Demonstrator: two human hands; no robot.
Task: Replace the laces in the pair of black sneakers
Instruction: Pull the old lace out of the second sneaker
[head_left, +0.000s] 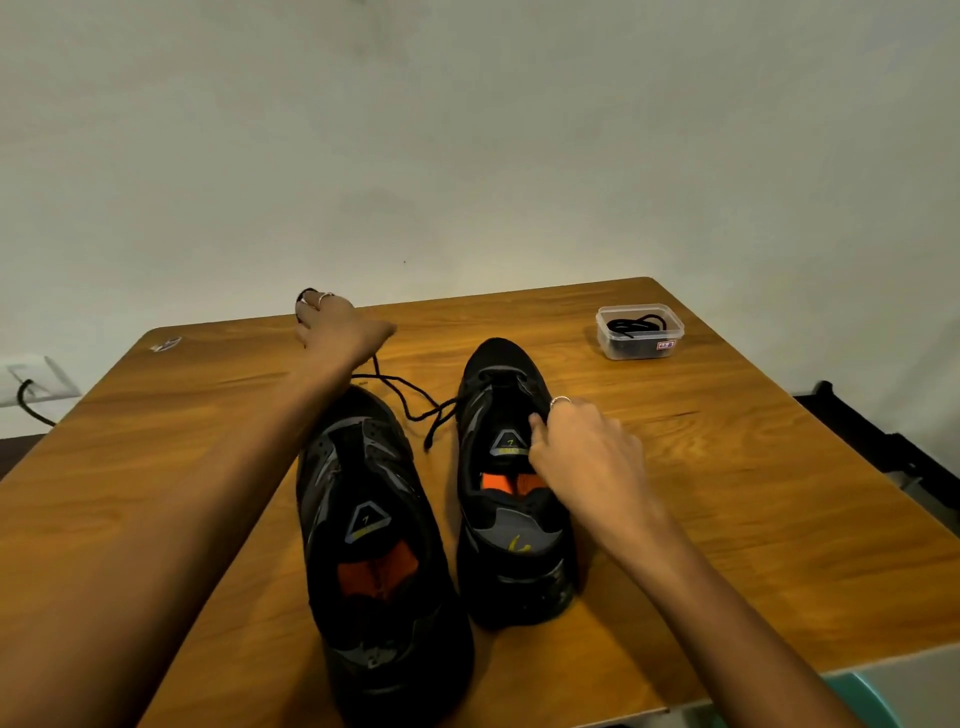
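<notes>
Head view, wooden table against pale wall, 2 sneakers.

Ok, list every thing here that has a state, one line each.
Left shoe: upright on table, no lace showing.
Right shoe: upright, lace nearly out, only toe eyelets threaded.
Lace: loose, running from right shoe to left hand.
Left hand: stretched forward, grips lace.
Right hand: grips right shoe's edge, steadying it.
Box: open, no lid, black laces inside.
</notes>
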